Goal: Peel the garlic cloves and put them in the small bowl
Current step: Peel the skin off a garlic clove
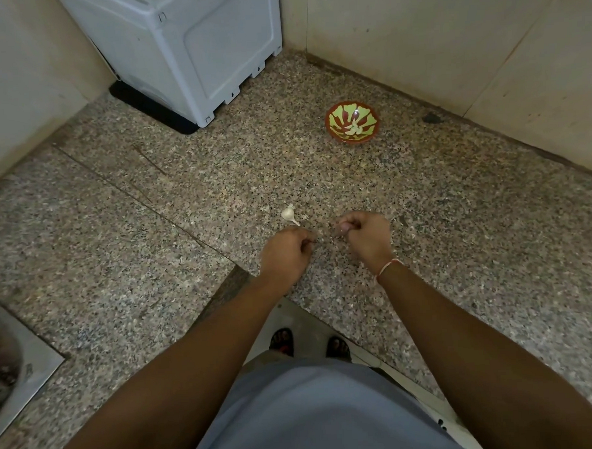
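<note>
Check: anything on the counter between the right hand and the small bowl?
Head view: nothing but bare speckled counter between the right hand and the small bowl. The garlic piece lies off that line, by the left hand.

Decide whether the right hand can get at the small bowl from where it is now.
Probably yes. Bare countertop lies between the right hand and the small bowl, with nothing standing in the way, though the arm must stretch further forward.

The small bowl [352,121] is sitting on the counter [118,232] near its far right corner, with peeled cloves [354,129] lying in it. The garlic piece [289,215] is lying nearer the front edge, just beyond the left hand [287,255]. The appliance [192,49] is standing in the far left corner.
</note>
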